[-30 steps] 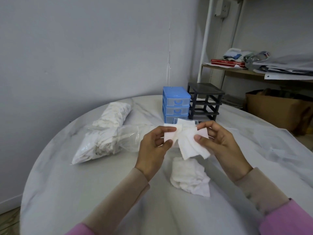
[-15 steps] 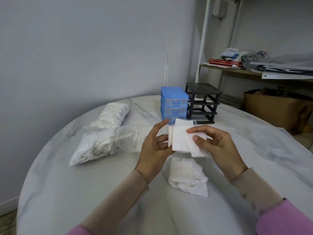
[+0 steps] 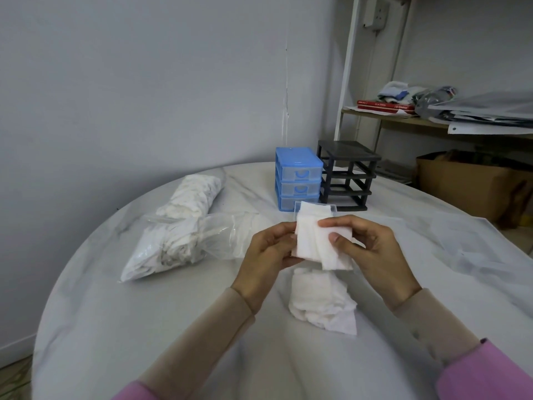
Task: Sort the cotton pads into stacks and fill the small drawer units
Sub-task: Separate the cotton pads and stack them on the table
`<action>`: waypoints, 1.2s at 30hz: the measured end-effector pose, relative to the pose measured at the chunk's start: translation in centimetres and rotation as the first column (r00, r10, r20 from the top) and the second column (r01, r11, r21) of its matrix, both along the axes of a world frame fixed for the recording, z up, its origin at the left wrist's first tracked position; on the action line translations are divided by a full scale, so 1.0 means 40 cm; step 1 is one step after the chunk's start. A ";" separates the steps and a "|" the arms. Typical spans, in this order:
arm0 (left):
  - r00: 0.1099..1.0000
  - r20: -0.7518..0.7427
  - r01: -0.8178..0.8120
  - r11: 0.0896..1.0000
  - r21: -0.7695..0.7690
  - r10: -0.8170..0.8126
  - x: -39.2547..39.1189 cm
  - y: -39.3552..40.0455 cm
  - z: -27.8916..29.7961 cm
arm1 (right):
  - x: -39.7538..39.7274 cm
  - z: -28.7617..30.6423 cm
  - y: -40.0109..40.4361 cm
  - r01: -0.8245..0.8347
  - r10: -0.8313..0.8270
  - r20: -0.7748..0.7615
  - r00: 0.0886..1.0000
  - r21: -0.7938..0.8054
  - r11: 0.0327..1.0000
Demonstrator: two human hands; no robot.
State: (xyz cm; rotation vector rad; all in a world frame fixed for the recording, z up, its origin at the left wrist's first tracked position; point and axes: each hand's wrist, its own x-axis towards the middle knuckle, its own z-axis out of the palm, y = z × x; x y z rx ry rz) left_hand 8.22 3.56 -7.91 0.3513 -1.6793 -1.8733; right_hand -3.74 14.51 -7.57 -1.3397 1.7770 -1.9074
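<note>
Marble-patterned and round, the table (image 3: 121, 327) was set against a plain grey wall, with a metal shelf of papers and red books (image 3: 385, 105) seen at the back right and a cardboard box (image 3: 467, 186) below it. At the far edge a blue drawer unit (image 3: 298, 179) was stood just beside a black drawer frame (image 3: 347, 174), the frame's slots shown without drawers. A clear drawer (image 3: 331, 207) was partly hidden behind the raised pads. To the left, two plastic bags of pads (image 3: 173, 235) were laid, the nearer one open towards the middle.

Above the table, a small bunch of cotton pads (image 3: 314, 243) was held between both hands: pinched at its left edge by the left hand (image 3: 266, 255), and gripped by the right hand (image 3: 366, 246), thumb pressed on the front and fingers curled behind. Right below, a loose heap of pads (image 3: 321, 300) was left lying on the table, partly covered from view by the held bunch.
</note>
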 end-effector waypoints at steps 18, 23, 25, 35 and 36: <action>0.994 -0.068 -0.087 0.994 -0.070 0.082 0.006 -0.004 -0.005 | -0.011 -0.003 -0.001 0.055 -0.055 -0.003 0.999 0.004 0.999; 0.997 -0.016 -0.083 0.989 -0.124 0.082 0.000 -0.002 -0.008 | -0.015 0.002 -0.003 0.016 -0.011 0.065 0.998 -0.072 0.997; 0.998 0.001 -0.062 0.993 -0.102 0.062 -0.002 -0.001 -0.011 | -0.012 0.003 -0.002 0.006 -0.001 0.059 0.998 -0.085 0.996; 1.000 -0.008 0.007 0.981 -0.194 -0.008 -0.010 0.001 -0.021 | 0.001 0.010 0.003 0.034 -0.033 0.034 0.999 -0.033 0.999; 1.000 -0.014 0.015 0.979 -0.202 -0.018 -0.010 0.003 -0.020 | 0.002 0.009 0.003 0.039 -0.039 0.030 0.999 -0.022 0.999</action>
